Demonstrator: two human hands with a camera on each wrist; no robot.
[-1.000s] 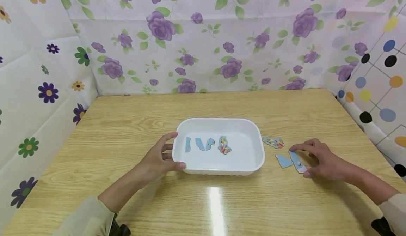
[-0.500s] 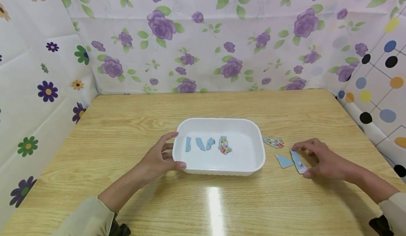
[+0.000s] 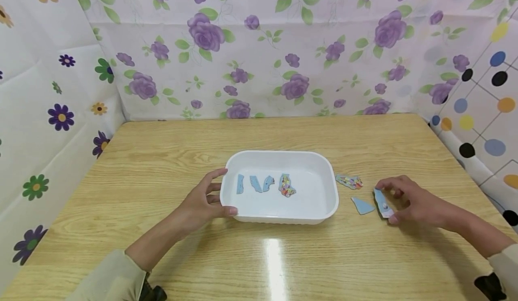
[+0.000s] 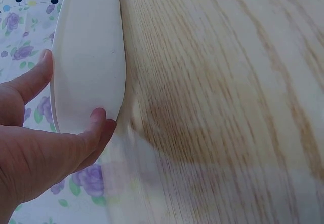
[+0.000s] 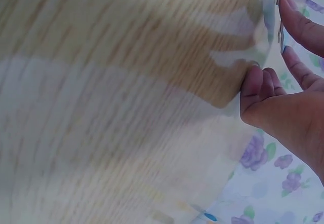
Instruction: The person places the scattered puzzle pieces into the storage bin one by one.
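My left hand [image 3: 201,200] grips the left end of a white plastic tray [image 3: 279,218], thumb at the front rim and fingers along the side. In the left wrist view, that hand [image 4: 55,138] spans the tray's outer wall [image 4: 88,57]. My right hand [image 3: 417,205] pinches a long light blue picture piece [image 3: 382,204] by its two ends, thumb near, index finger far. Ragged edges make it look like torn paper. One long edge appears slightly raised. The right wrist view shows this piece [image 5: 281,29] almost edge-on between thumb and index finger, the other fingers of the hand [image 5: 288,92] curled.
Several ragged picture pieces lie in a row in the tray, including a multicoloured one [image 3: 286,186]. Right of the tray, on the wooden table [image 3: 162,157], lie a blue triangular piece [image 3: 362,205] and another multicoloured piece [image 3: 350,181]. Patterned cloths [image 3: 259,67] stand behind and beside the table.
The long blue piece has shifted slightly right, away from the triangular one, and tilted a little in my right hand. My left hand and the tray stay in place.
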